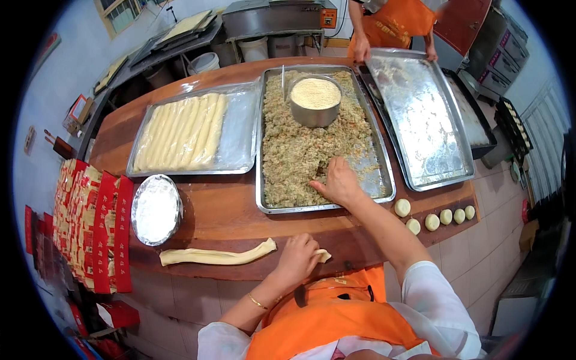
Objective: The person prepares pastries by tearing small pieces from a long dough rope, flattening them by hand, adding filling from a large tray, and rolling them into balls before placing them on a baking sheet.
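Observation:
At the table's near edge, my left hand (296, 257) is closed on a small piece of dough (324, 256), whose end sticks out on its right side. Just left of that hand lies a long pale dough strip (216, 256). My right hand (340, 182) reaches into a big metal tray (388, 174) of crumbly greenish-brown filling (288, 162). Its thumb and fingers are apart, the fingertips partly hidden in the filling. Upon the filling, toward the far end, stands a round metal pan (315, 116) of pale yellow crumbs.
Left of the filling, a tray (243, 120) holds several dough rolls under plastic. A bowl of white flour (156, 210) stands nearer me. Several round dough pieces (432, 222) sit at right. Across the table, a co-worker's hands (362, 49) hold a tilted metal tray (423, 120).

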### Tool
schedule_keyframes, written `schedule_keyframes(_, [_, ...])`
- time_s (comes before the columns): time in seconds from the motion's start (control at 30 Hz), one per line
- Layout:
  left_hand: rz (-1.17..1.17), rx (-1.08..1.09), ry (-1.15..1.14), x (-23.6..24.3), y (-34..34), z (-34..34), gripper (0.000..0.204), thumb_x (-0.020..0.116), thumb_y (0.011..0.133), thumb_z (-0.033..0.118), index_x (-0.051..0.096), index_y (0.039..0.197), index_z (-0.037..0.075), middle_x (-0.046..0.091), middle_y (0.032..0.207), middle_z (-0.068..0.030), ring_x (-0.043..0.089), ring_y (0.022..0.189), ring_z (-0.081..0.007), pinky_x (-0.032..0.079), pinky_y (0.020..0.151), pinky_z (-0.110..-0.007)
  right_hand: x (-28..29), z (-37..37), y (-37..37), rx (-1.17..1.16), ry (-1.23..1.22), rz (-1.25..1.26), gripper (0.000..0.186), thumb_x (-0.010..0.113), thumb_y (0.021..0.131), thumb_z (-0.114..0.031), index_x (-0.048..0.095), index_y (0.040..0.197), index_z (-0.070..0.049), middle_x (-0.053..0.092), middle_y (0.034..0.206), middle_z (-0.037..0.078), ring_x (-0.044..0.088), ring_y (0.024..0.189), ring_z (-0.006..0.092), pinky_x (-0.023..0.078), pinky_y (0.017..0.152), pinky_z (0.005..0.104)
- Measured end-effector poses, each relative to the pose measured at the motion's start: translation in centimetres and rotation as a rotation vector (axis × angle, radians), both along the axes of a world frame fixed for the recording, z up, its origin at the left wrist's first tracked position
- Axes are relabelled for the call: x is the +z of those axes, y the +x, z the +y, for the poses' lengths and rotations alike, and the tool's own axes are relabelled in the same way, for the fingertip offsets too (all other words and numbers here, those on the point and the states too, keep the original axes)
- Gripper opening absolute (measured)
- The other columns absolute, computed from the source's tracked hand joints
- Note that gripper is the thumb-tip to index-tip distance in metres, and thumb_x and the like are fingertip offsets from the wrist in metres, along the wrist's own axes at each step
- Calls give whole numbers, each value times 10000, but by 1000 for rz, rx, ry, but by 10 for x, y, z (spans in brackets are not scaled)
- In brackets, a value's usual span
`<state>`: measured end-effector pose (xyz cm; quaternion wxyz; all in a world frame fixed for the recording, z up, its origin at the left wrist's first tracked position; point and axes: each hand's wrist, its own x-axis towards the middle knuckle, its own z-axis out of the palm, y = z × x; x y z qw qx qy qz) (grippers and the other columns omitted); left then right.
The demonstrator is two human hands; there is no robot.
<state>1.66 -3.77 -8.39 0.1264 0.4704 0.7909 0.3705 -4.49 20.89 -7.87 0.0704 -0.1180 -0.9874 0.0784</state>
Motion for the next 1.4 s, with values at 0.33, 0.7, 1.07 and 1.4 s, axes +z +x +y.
schedule_keyframes(0.33, [-1578, 68, 698, -6, -7, 14, 242, 467, 1019, 150, 475, 1210, 2, 639, 1169, -238, 693, 1016, -323, 580, 867, -413, -45, 67, 0, 290, 12, 105, 259, 568, 962, -294, 548, 985, -36, 627, 884, 223, 654, 786, 427, 538, 665, 518])
schedule_keyframes(0.7, [-1550, 83, 752, 2, -9, 16, 273, 496, 1031, 172, 484, 1248, 7, 668, 1119, -221, 702, 987, -305, 587, 818, -382, -8, 62, 6, -41, -653, 166, 378, 512, 1024, -379, 661, 1081, -36, 671, 930, 278, 652, 907, 410, 501, 825, 447])
schedule_keyframes(1.07, [-1603, 92, 804, 6, -11, 26, 257, 499, 1009, 149, 492, 1234, 26, 668, 1091, -223, 702, 957, -319, 591, 808, -388, 5, 60, 6, -177, -598, 188, 393, 470, 1050, -339, 605, 855, -27, 619, 782, 129, 592, 723, 274, 473, 692, 373])
schedule_keyframes(1.4, [-1623, 135, 810, -3, -11, 31, 307, 478, 999, 168, 481, 1266, 18, 651, 1083, -219, 676, 940, -319, 570, 783, -391, -1, 63, -5, -214, -753, 238, 510, 487, 1032, -426, 573, 759, -3, 549, 680, 96, 495, 646, 196, 434, 628, 378])
